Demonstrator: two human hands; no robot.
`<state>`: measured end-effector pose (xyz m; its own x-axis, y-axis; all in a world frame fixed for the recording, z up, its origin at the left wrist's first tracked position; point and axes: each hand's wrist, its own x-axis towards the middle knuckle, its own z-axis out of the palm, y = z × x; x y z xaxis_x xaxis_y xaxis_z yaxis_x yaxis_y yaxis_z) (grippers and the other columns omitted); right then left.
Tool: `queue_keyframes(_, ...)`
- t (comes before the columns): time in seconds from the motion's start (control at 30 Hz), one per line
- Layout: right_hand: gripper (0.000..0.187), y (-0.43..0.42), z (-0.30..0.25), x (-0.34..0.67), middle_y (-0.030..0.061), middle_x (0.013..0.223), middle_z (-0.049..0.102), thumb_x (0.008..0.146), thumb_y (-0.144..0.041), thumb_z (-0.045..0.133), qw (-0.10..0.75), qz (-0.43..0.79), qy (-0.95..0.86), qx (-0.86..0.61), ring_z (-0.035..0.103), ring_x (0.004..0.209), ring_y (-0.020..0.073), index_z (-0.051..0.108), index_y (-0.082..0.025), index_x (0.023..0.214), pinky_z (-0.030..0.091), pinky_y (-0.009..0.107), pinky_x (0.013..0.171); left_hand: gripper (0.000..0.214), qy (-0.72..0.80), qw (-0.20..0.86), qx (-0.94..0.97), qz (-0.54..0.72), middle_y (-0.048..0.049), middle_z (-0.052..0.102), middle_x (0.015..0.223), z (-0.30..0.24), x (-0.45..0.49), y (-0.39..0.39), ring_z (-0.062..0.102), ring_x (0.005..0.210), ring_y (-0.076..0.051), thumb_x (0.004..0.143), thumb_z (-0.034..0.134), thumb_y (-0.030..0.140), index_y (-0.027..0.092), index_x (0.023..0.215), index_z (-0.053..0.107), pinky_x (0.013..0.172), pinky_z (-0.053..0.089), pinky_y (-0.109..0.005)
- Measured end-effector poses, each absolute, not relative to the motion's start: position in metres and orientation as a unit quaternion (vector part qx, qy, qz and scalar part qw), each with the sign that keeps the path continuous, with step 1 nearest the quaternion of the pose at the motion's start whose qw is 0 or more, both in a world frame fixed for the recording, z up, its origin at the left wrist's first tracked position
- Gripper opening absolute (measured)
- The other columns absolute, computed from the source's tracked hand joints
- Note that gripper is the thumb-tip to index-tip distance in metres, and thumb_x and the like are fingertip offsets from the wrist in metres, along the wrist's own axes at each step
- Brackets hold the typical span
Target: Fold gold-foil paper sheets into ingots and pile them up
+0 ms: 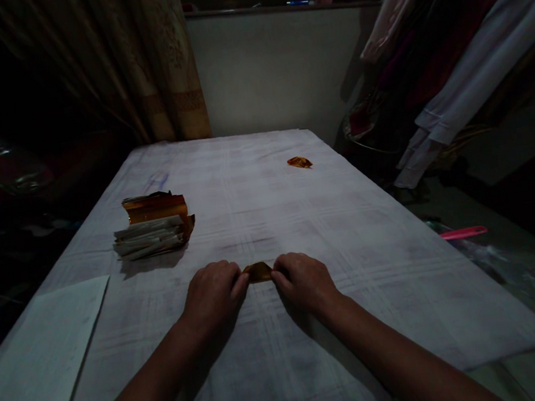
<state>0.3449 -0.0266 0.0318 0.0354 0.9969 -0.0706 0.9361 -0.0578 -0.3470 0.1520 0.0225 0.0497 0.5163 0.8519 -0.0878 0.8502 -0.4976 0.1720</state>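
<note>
Left hand [214, 294]: knuckles up on the cloth, fingers curled in, thumb and fingertips pinching the left end of a gold foil piece [258, 271].
Right hand [303, 282]: mirrors it, fingers curled and pinching the right end of the same piece.
Gold foil piece: small and folded, low against the cloth between the two hands, near the front middle of the table.
White sheet [44, 351]: flat at the near left corner, well apart from the hands.
Paper stack [153, 233]: white strips with gold foil on top, to the left and beyond the hands, not touching the held piece.
Gold scrap [299, 162]: lies alone further back, right of centre, well apart from everything else.
Table [405, 261]: covered in a pale cloth with faint checked lines and soft creases.
Pink object [464, 232]: on the floor past the table's right edge.
Hanging clothes [467, 59]: pale garments crowd the right side.
Curtain [152, 57]: patterned, behind the far left corner.
Wall [278, 66]: plain and pale beneath a dark sill; the room is dim.
</note>
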Motion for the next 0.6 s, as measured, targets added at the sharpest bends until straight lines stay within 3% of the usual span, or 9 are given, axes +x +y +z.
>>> queue_keyframes(0.17, 0.010, -0.028, 0.029, 0.343, 0.0051, 0.095, 0.073, 0.094, -0.025, 0.059, 0.122, 0.140, -0.669, -0.720, 0.065, 0.092, 0.0224, 0.067, -0.022, 0.099, 0.041, 0.031, 0.074, 0.029, 0.503, 0.078, 0.861, -0.012, -0.0064, 0.066, 0.083, 0.048, 0.157, 0.023, 0.062, 0.078, -0.024, 0.101, 0.048, 0.037, 0.020, 0.084, 0.065, 0.070, 0.039, -0.035)
queue_keyframes(0.33, 0.019, -0.030, 0.021, 0.345, 0.0050, 0.102, 0.072, 0.094, -0.019, 0.058, 0.148, 0.124, -0.686, -0.701, 0.065, 0.093, 0.0217, 0.065, -0.023, 0.112, 0.043, 0.031, 0.077, 0.027, 0.513, 0.060, 0.856, -0.017, -0.0069, 0.066, 0.084, 0.045, 0.158, 0.021, 0.062, 0.076, -0.024, 0.102, 0.048, 0.035, 0.019, 0.088, 0.064, 0.070, 0.040, -0.035)
queue_keyframes(0.6, 0.017, -0.028, 0.019, 0.349, 0.0049, 0.098, 0.069, 0.099, -0.021, 0.055, 0.118, 0.106, -0.710, -0.686, 0.064, 0.089, 0.0198, 0.069, -0.025, 0.108, 0.041, 0.028, 0.071, 0.015, 0.478, 0.027, 0.876, 0.054, -0.0075, 0.068, 0.088, 0.028, 0.153, 0.022, 0.063, 0.079, -0.025, 0.099, 0.053, 0.027, 0.018, 0.094, 0.064, 0.071, 0.045, -0.037)
